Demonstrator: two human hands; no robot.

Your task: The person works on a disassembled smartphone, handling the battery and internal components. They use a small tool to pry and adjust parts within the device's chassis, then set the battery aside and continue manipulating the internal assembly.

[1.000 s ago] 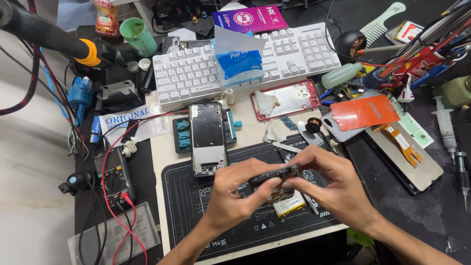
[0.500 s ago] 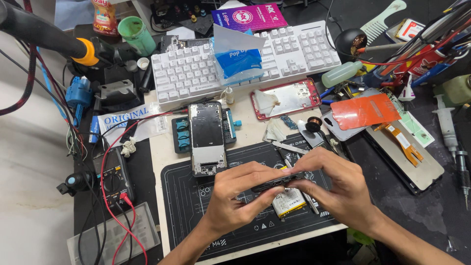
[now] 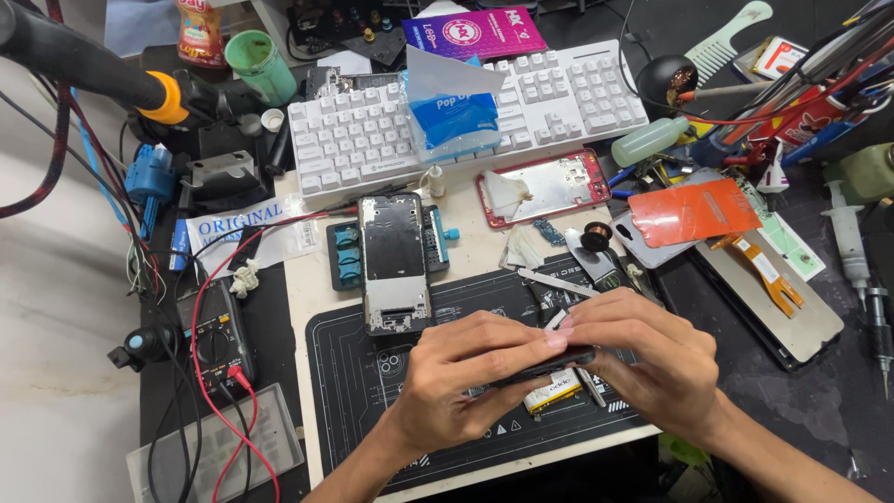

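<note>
Since the earlier frames the hands have closed in on each other and settled lower over the black mat [image 3: 354, 410]; the dark phone [image 3: 549, 365] that was held up and edge-on now lies nearly flat between them, just above a battery [image 3: 554, 391] that rests on the mat. The left hand [image 3: 466, 377] wraps the phone from the near side, its fingers curled under and its thumb laid along the top edge. The right hand [image 3: 652, 368] covers the other end, fingers pressed together on the top face, their tips meeting the left thumb. Judging by this, the work has gone from turning the phone over to pressing or seating it; what lies beneath the fingers is hidden.

The surface is a crowded repair bench. Just beyond the mat's far edge a stripped phone frame [image 3: 394, 261] sits upright in a blue-clipped holder. Farther back from the mat lies a white keyboard [image 3: 372, 140] with a blue packet [image 3: 454, 116] on it, and a red phone shell [image 3: 545, 186] lies near it. Right of the mat are an orange sheet [image 3: 691, 210] and a screen [image 3: 792, 298] with flex cable. Left of the mat sits a multimeter [image 3: 212, 340] with red leads. No walls show.
</note>
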